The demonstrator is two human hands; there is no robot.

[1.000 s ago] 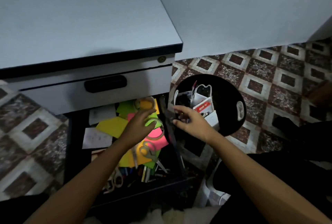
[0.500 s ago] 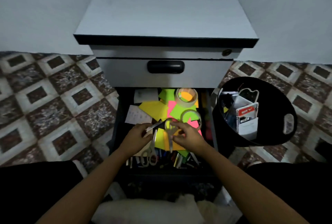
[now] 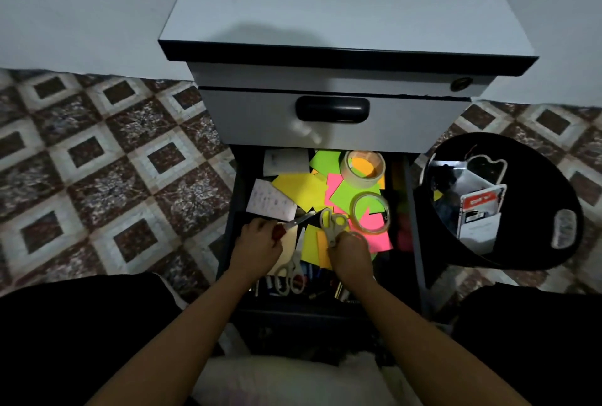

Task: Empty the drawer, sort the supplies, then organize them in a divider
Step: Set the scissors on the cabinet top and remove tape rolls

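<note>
Fingers [image 3: 260,227] of left hand [image 3: 259,244] curled round red-handled tool [image 3: 294,222], metal blade poking out toward upper right; tool type unclear. Fingers [image 3: 346,240] of right hand [image 3: 351,252] clamped on pale-handled scissors [image 3: 332,223], finger loops sticking out past the knuckles toward the cabinet. Both hands inside open drawer [image 3: 309,311], front half, close together, not touching.

Drawer contents:
- Neon sticky notes [image 3: 301,188] in yellow, green, pink and orange, scattered and overlapping.
- Two white paper slips [image 3: 272,202] at left rear.
- Wide tape roll [image 3: 360,181] at right rear, flat on the notes.
- Thinner clear tape roll [image 3: 371,229] just in front of it, just beside the scissor loops.
- Second scissors [image 3: 290,270], white handles, flat between the two wrists, blades pointing rearward.
- Pens [image 3: 312,275] jumbled along the front wall, dim, count unclear.

Upper drawer [image 3: 260,122] shut, black handle [image 3: 332,109] centred on its face.

Black round tub [image 3: 537,161] on tiled floor [image 3: 97,161], right of the open drawer, holding white boxes [image 3: 477,229] and a card with red label [image 3: 481,200].
</note>
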